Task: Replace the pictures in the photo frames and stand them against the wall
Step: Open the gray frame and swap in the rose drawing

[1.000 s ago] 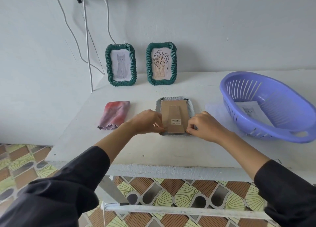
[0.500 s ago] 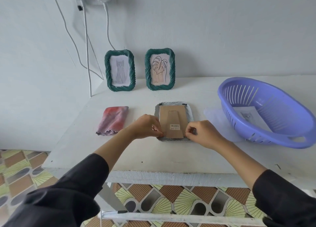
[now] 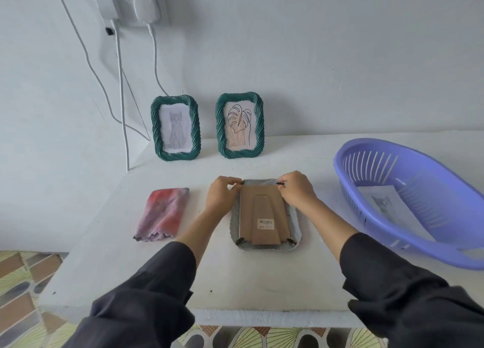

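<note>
A grey photo frame (image 3: 295,230) lies face down in the middle of the white table (image 3: 251,290), its brown cardboard back (image 3: 264,216) with a folded stand facing up. My left hand (image 3: 222,193) pinches the small black clip at the frame's far left corner. My right hand (image 3: 297,188) pinches the clip at the far right corner. The two near clips lie turned over the cardboard. Two green frames stand against the wall: one with a cat drawing (image 3: 175,127), one with a leaf drawing (image 3: 239,125).
A purple plastic basket (image 3: 408,164) sits at the right with a cat picture sheet (image 3: 385,203) inside. A folded pink-purple cloth (image 3: 163,214) lies left of the frame. White cables (image 3: 120,99) hang from a wall socket at the left. Patterned floor tiles show below the table edge.
Both hands moved from the frame's near corners to its far corners. The near clips now lie uncovered over the cardboard back. The head camera shifted closer.
</note>
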A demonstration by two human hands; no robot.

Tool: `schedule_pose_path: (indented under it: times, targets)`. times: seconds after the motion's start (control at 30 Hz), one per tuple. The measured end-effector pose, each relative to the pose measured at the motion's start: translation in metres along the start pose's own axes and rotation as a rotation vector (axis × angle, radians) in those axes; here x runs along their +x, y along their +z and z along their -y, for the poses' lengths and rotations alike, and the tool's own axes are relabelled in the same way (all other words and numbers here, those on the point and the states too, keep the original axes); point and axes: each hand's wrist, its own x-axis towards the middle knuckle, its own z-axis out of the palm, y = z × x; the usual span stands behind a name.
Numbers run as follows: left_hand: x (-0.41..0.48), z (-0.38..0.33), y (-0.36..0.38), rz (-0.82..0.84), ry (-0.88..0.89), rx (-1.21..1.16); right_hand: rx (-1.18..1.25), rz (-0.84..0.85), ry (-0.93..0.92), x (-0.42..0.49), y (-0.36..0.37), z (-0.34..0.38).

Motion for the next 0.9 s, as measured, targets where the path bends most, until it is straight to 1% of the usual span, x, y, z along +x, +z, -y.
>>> schedule_pose_path:
  times: [0.2, 0.37, 0.47, 0.73, 0.9]
  targets:
    - [0.018, 0.004, 0.002, 0.078, 0.059, 0.108, 0.011, -0.019, 0.009, 0.005, 0.004, -0.007]
    - [0.023, 0.006, 0.004, 0.094, 0.088, 0.156, 0.051, -0.003, -0.002, 0.01, 0.004, -0.01]
    - [0.024, 0.004, 0.002, 0.098, 0.105, 0.153, 0.033, -0.003, -0.009, 0.01, 0.004, -0.01]
    - [0.031, 0.0, -0.005, 0.197, 0.111, 0.124, 0.044, -0.022, -0.004, 0.008, 0.005, -0.007]
    - [0.029, 0.003, -0.007, 0.188, 0.149, 0.107, 0.039, -0.03, -0.006, 0.004, 0.006, -0.005]
